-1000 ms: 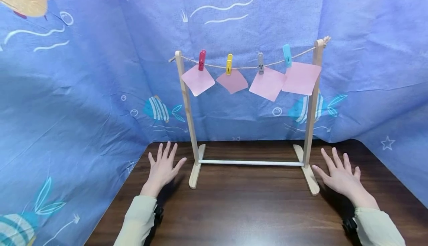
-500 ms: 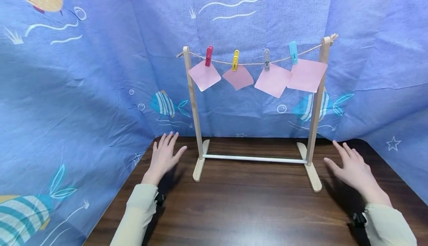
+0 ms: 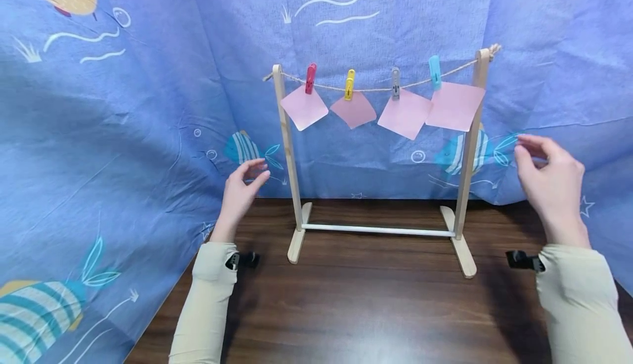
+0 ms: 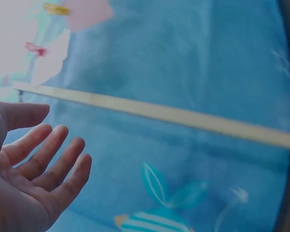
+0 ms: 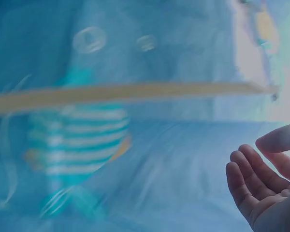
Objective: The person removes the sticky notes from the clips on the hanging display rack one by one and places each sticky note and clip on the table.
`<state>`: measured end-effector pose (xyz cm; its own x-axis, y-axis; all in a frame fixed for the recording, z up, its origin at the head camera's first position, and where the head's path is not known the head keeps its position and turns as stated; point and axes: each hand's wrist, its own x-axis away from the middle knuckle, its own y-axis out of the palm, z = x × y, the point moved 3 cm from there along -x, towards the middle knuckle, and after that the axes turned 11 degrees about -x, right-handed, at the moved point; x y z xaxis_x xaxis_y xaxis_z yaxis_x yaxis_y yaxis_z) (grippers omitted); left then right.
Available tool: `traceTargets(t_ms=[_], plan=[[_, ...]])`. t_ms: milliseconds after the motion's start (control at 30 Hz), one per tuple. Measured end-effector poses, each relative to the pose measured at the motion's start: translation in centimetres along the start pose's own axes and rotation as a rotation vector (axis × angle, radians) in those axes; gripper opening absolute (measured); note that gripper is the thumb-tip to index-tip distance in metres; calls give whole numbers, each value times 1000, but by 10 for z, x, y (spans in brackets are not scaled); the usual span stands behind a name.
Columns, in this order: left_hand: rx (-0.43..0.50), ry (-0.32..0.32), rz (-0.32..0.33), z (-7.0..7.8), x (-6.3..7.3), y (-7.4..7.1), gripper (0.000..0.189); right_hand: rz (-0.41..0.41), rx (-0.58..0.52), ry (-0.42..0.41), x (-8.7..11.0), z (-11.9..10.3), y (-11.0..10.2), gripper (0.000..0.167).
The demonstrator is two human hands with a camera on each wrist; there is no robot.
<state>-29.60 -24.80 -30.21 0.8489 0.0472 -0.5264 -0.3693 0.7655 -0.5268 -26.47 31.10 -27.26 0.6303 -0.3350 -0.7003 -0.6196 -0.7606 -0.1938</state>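
A wooden stand [image 3: 289,149] carries a twine line [image 3: 326,86] between its two posts. Pink paper squares hang from it, held by a red clothespin [image 3: 310,78], a yellow clothespin [image 3: 349,84], a grey clothespin [image 3: 395,83] and a light blue clothespin [image 3: 435,72]. My left hand [image 3: 239,196] is raised beside the left post, thumb apart from loosely bent fingers [image 4: 63,164], with nothing in it. Outside the right post my right hand [image 3: 556,188] is lifted higher, its fingers [image 5: 249,169] gently curved and holding nothing. Neither hand touches the stand.
The stand's feet [image 3: 465,257] rest on a dark brown wooden table [image 3: 366,298]. A white rod [image 3: 378,229] joins the posts low down. Behind and at the sides hangs a blue cloth [image 3: 163,133] printed with fish.
Both hands have risen from low over the table beside the stand's feet, the right one higher. Their spread fingers have drawn in to a loose curve. The head view has shifted slightly.
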Motion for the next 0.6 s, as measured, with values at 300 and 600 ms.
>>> traceTargets(t_ms=[300,600], plan=[[450,-41,-24,45,-25,3,39,69,-319,-53,-47,-106,40,21],[513,-127,-112,64,-39,32,39,-144,-472,-64,-67,-174,102,24]])
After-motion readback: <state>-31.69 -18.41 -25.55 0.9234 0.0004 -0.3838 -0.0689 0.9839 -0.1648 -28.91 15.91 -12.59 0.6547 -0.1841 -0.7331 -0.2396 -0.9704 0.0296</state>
